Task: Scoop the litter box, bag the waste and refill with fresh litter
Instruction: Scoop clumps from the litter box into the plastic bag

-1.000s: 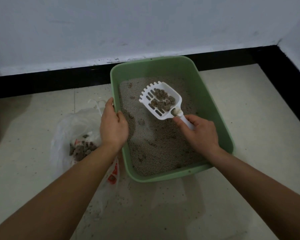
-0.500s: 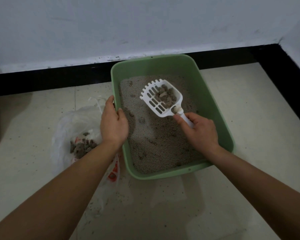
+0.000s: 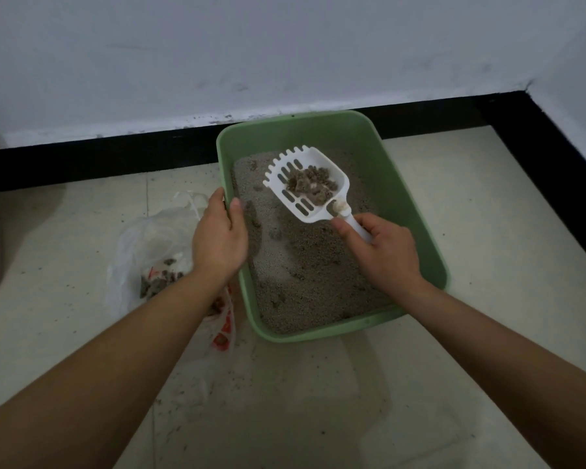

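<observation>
Left hand [image 3: 219,236] grips the litter box [image 3: 410,211] rim — right hand [image 3: 384,252] holds the scoop [image 3: 307,184], loaded with clumps [image 3: 310,182].

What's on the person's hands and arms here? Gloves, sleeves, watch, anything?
Nothing worn. The left hand and right hand have no gloves, and both arms are bare to the frame edge, with no sleeves in view. No watch, bands, rings or markings show.
</observation>
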`<action>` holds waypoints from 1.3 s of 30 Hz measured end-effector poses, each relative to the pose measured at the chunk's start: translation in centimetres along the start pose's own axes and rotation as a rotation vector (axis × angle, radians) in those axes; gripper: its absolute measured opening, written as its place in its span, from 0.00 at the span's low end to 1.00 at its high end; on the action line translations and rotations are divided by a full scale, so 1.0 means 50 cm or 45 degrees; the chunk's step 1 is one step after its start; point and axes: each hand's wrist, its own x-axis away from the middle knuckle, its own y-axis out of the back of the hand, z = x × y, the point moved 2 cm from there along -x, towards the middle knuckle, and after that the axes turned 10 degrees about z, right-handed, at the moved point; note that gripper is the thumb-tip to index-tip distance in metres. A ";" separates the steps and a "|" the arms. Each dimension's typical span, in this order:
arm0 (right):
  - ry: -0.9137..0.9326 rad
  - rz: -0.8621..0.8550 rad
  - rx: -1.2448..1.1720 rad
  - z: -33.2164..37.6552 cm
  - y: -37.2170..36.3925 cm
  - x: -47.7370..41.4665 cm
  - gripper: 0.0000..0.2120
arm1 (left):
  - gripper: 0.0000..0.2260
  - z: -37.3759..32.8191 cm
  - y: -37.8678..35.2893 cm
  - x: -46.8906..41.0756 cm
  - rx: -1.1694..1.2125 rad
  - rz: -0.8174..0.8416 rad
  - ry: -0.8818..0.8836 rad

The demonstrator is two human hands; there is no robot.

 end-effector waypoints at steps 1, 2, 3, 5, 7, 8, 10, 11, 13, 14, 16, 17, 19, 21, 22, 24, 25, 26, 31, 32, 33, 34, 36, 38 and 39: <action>0.003 0.000 -0.005 0.004 0.003 0.003 0.19 | 0.18 0.003 0.012 0.001 -0.012 -0.016 -0.007; 0.001 0.009 0.005 0.008 0.005 0.006 0.20 | 0.16 0.009 0.029 0.003 -0.036 -0.054 -0.029; -0.005 0.018 0.023 0.011 0.006 0.010 0.20 | 0.15 0.014 0.049 0.007 -0.073 -0.101 -0.073; -0.019 0.017 0.023 0.018 0.010 0.016 0.21 | 0.13 0.028 0.092 0.014 -0.202 -0.197 -0.205; -0.023 0.029 0.010 0.029 0.009 0.020 0.20 | 0.14 0.050 0.134 0.019 -0.377 -0.280 -0.296; -0.016 0.049 0.025 0.037 0.006 0.022 0.20 | 0.15 0.062 0.155 0.020 -0.451 -0.308 -0.295; 0.010 0.088 0.042 0.060 -0.004 0.029 0.21 | 0.20 0.086 0.191 0.023 -0.524 -0.298 -0.144; 0.019 0.103 0.024 0.074 -0.010 0.033 0.21 | 0.25 0.102 0.203 0.024 -0.516 -0.255 -0.012; 0.039 0.146 -0.032 0.110 -0.024 0.046 0.20 | 0.32 0.131 0.221 0.028 -0.359 -0.123 0.246; 0.064 0.176 -0.007 0.131 -0.031 0.054 0.20 | 0.33 0.144 0.228 0.030 -0.205 -0.058 0.347; 0.160 0.258 0.213 0.178 -0.047 0.076 0.17 | 0.29 0.164 0.238 0.039 0.107 0.022 0.465; 0.242 0.309 0.373 0.204 -0.055 0.088 0.16 | 0.24 0.171 0.244 0.044 0.186 0.020 0.487; 0.467 0.372 0.685 0.248 -0.074 0.114 0.14 | 0.17 0.179 0.259 0.049 0.256 -0.049 0.498; 0.677 0.429 0.911 0.276 -0.102 0.139 0.17 | 0.13 0.180 0.270 0.051 0.350 -0.094 0.521; 0.738 0.462 0.986 0.283 -0.115 0.148 0.20 | 0.13 0.178 0.273 0.051 0.384 -0.099 0.535; 0.829 0.454 1.090 0.285 -0.127 0.155 0.23 | 0.12 0.174 0.276 0.049 0.394 -0.110 0.535; 0.850 0.423 1.124 0.282 -0.125 0.155 0.24 | 0.12 0.174 0.277 0.047 0.392 -0.113 0.527; 0.852 0.385 1.132 0.279 -0.121 0.153 0.24 | 0.11 0.171 0.277 0.048 0.392 -0.114 0.515; 0.701 0.233 0.659 0.272 -0.073 0.133 0.16 | 0.12 0.162 0.276 0.055 0.381 -0.110 0.477; 0.591 0.219 0.552 0.270 -0.055 0.121 0.16 | 0.14 0.154 0.274 0.056 0.331 -0.114 0.469; 0.484 0.205 0.468 0.264 -0.036 0.107 0.16 | 0.17 0.145 0.270 0.057 0.219 -0.126 0.450; 0.388 0.194 0.395 0.253 -0.017 0.093 0.15 | 0.18 0.131 0.266 0.058 0.057 -0.151 0.409; 0.216 0.185 0.295 0.226 0.021 0.067 0.15 | 0.18 0.093 0.256 0.065 -0.195 -0.238 0.252; 0.095 0.162 0.314 0.198 0.059 0.047 0.14 | 0.17 0.056 0.237 0.072 -0.194 -0.298 0.057; 0.038 0.164 0.356 0.183 0.075 0.040 0.14 | 0.16 0.039 0.223 0.073 -0.149 -0.294 -0.018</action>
